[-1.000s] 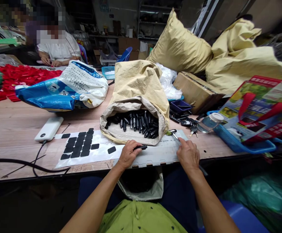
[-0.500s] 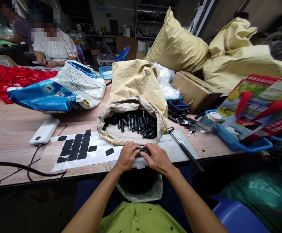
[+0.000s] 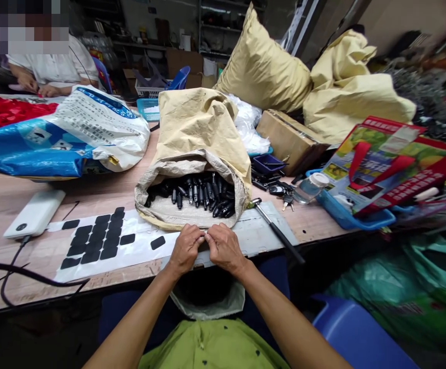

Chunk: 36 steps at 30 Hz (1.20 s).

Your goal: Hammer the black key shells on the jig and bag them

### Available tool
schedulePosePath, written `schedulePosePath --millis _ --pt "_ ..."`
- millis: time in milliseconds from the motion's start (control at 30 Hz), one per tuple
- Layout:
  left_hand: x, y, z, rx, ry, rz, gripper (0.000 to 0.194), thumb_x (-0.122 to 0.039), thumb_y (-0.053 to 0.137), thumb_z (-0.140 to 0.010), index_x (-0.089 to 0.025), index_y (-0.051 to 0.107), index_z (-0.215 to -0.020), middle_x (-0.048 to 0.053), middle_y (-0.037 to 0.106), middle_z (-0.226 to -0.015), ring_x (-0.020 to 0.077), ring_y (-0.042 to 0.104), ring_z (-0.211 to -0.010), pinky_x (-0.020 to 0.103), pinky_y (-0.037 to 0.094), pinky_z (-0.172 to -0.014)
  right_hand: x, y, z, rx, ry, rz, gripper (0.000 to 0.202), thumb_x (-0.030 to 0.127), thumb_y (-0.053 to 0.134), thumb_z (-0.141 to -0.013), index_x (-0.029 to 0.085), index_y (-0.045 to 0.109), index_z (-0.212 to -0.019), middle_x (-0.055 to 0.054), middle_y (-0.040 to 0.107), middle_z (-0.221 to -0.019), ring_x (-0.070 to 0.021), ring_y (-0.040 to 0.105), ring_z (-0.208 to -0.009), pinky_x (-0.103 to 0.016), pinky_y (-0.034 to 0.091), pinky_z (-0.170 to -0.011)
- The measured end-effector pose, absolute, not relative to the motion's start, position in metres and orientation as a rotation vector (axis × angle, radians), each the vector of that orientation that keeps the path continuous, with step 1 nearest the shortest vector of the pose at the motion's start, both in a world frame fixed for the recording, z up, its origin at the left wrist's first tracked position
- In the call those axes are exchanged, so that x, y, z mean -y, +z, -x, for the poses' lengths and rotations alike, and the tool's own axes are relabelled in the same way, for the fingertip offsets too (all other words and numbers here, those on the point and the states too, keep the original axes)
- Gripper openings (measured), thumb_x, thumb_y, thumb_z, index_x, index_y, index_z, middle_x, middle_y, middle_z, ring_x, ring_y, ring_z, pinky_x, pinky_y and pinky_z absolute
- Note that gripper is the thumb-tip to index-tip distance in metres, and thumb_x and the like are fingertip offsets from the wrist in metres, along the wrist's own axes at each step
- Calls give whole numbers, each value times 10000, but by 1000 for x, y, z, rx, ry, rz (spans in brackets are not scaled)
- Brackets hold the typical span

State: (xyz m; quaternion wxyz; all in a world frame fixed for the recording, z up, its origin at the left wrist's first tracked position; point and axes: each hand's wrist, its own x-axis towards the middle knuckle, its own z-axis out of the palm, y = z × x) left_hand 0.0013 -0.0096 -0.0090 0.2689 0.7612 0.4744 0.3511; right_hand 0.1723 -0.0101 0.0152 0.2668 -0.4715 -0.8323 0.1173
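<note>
Since leaving the black-handled hammer [image 3: 280, 234], the right hand [image 3: 225, 248] had met the left hand [image 3: 186, 248]; both were closed, fingertips together, anything gripped hidden.

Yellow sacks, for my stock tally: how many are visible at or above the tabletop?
3: an open sack just beyond the left hand and right hand; a plump sack behind it, to the right; a crumpled sack farthest right. More may be hidden behind them.
</note>
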Motion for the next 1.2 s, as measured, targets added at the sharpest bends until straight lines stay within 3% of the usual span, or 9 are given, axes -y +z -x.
schedulePosePath --millis 167,333,667,800,967,1200 --pt "10 -4 -2 -1279 916 -2032 302 -302 428 -1007 -212 647 -819 43 622 -818 224 509 -846 385 419 -823 1 17 -182 2237 521 1162 338 269 398 -1028 224 495 -707 -16 530 -689 -179 500 -722 -306 388 -731" --pt "9 -3 -2 -1251 928 -1996 286 -303 422 -1017 -205 666 -905 50 635 -875 227 523 -891 386 420 -846 -1 17 -197 2278 608 994 166 362 567 -960 202 571 -917 -34 586 -844 -192 529 -808 -306 410 -736" --pt "11 4 -3 -1254 909 -2003 347 -319 406 -1034 -207 634 -798 47 620 -836 220 524 -862 377 416 -822 3 9 -198 2159 638 988 158 325 607 -927 197 582 -1016 -57 615 -913 -206 567 -843 -331 461 -782" --pt "13 7 -4 -1270 921 -2006 364 -314 394 -1036 -209 649 -798 47 628 -807 221 538 -848 378 420 -815 1 7 -198 2141 650 974 123 326 582 -961 208 589 -993 -56 627 -906 -205 577 -852 -332 464 -798" --pt "16 8 -5 -1262 1024 -1930 201 -295 500 -994 -214 682 -1021 56 701 -980 232 580 -957 376 450 -887 1 8 -197 2089 673 1022 114 314 559 -978 208 599 -983 -43 618 -879 -196 571 -836 -311 453 -775" --pt "15 1 -7 -1308 1018 -2035 197 -293 479 -1012 -215 660 -1022 55 674 -956 230 560 -950 376 451 -886 1 8 -195 2151 604 1055 200 313 435 -1043 210 582 -954 -56 623 -902 -200 567 -875 -323 448 -817"
